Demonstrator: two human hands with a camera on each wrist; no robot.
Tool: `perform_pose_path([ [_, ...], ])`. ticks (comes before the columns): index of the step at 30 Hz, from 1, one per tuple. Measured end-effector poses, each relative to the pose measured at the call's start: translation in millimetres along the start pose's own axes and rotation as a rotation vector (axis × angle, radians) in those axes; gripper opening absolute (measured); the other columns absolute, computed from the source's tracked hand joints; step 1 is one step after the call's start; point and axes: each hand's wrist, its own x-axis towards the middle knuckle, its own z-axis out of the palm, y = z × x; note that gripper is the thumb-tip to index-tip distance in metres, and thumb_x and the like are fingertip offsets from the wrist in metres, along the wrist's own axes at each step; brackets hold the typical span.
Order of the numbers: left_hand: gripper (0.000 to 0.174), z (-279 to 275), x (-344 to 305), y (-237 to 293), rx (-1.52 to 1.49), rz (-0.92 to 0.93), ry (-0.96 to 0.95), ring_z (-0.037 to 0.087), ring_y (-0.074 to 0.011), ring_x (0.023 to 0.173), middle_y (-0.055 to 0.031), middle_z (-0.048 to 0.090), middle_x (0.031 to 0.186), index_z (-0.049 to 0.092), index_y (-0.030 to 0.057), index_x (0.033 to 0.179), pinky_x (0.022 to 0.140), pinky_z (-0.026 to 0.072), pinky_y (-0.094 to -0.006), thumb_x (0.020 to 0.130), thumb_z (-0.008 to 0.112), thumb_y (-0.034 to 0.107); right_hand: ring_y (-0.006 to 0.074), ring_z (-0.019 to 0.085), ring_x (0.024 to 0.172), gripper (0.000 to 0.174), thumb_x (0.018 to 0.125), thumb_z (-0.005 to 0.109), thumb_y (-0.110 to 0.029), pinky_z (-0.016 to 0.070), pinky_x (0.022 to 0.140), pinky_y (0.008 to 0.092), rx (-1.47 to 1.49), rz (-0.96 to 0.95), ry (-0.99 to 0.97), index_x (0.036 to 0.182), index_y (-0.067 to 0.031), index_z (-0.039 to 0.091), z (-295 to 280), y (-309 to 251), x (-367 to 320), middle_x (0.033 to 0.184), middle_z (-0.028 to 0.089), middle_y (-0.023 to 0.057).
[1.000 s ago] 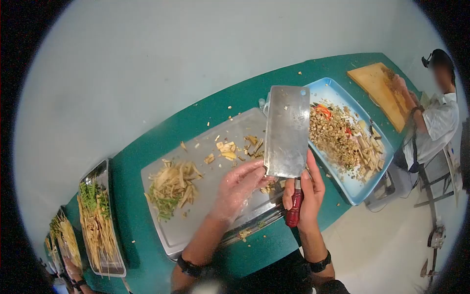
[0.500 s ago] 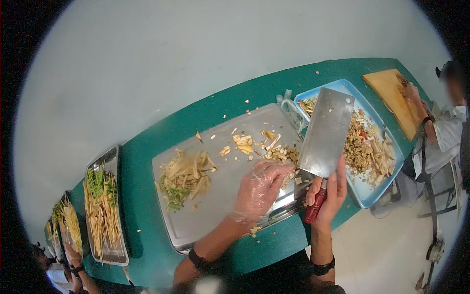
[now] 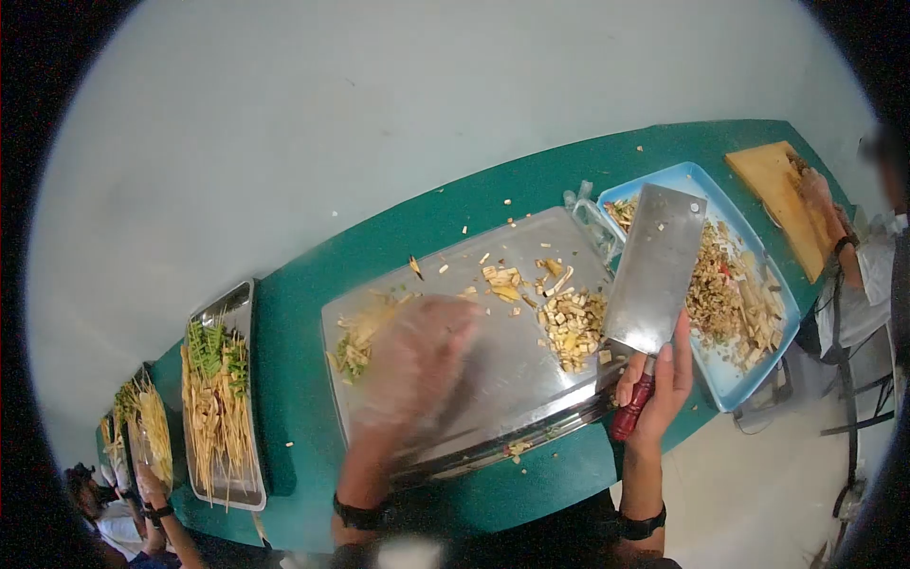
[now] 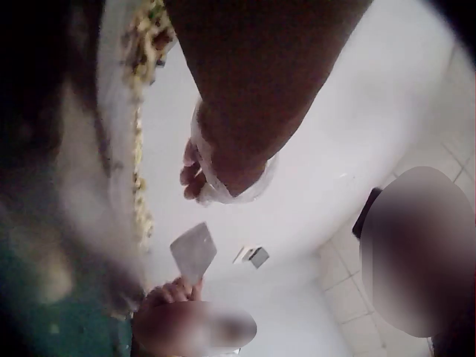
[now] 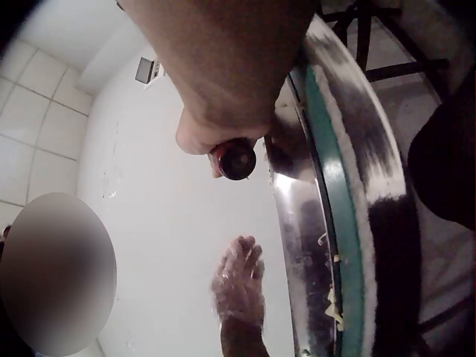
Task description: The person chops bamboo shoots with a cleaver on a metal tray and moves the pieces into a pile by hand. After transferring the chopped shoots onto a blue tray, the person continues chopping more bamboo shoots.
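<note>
Head view; places given from the steel tray [image 3: 493, 389] on the green bench [image 3: 303, 313].

- Right hand [image 3: 656, 379]: at the tray's near right corner, fingers clamped round the red handle [image 3: 633, 408] of a cleaver [image 3: 656, 270]. The blade is raised, its flat side showing, over the tray's right edge.
- Left hand [image 3: 412, 365]: in a clear glove, above the tray's middle, blurred. Right wrist view shows its fingers [image 5: 245, 253] stretched out, slightly apart, holding nothing.
- Diced pale pieces [image 3: 572, 327]: heaped on the tray's right part, just beside the blade.
- Pale strips [image 3: 358, 343]: at the tray's left end, partly behind the left hand.
- Blue tray [image 3: 732, 387]: just right of the steel tray, filled with chopped bits.
- Skewer tray [image 3: 256, 379]: left of the steel tray, apart from it.
- Wooden board [image 3: 773, 185]: well to the right, beyond the blue tray.
</note>
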Motion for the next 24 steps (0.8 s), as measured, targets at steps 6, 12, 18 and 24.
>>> perform_pose_path([
  [6,0.035,-64,-9,-79,0.364,-0.23,-0.105,0.071,-0.0392,0.111,-0.0187,0.074,0.118,0.077,0.0064,0.121,0.098,0.0553,-0.0476,0.099,0.077,0.034,0.0108,0.052,0.046,0.053,0.115,0.052,-0.017,0.0442,0.041,0.0257,0.018,-0.044,-0.034,0.165,-0.001,0.042,7,0,-2,0.071,0.062,0.0082],
  [12,0.033,-63,-8,-86,0.229,-0.173,-0.07,0.072,-0.0385,0.11,-0.0182,0.076,0.114,0.077,0.006,0.117,0.097,0.0554,-0.0481,0.097,0.079,0.031,0.0109,0.052,0.046,0.055,0.114,0.052,-0.017,0.0439,0.041,0.0257,0.016,-0.052,-0.047,0.165,0.0004,0.041,7,1,-3,0.071,0.063,0.0089],
  [18,0.029,-67,-5,-86,0.238,-0.155,-0.089,0.073,-0.0375,0.106,-0.0175,0.077,0.112,0.077,0.0052,0.113,0.094,0.0564,-0.0472,0.094,0.081,0.026,0.0111,0.053,0.046,0.054,0.114,0.053,-0.017,0.0445,0.041,0.0258,0.019,-0.058,-0.04,0.164,0.0012,0.041,6,2,-4,0.072,0.065,0.01],
  [24,0.023,-70,-5,-88,0.225,-0.174,-0.02,0.073,-0.0369,0.099,-0.0167,0.077,0.109,0.077,0.0055,0.11,0.09,0.057,-0.0462,0.095,0.08,0.022,0.0109,0.051,0.048,0.055,0.117,0.047,-0.019,0.0441,0.044,0.0237,-0.056,-0.034,-0.075,0.169,-0.0059,0.035,7,-1,-5,0.072,0.055,0.0055],
])
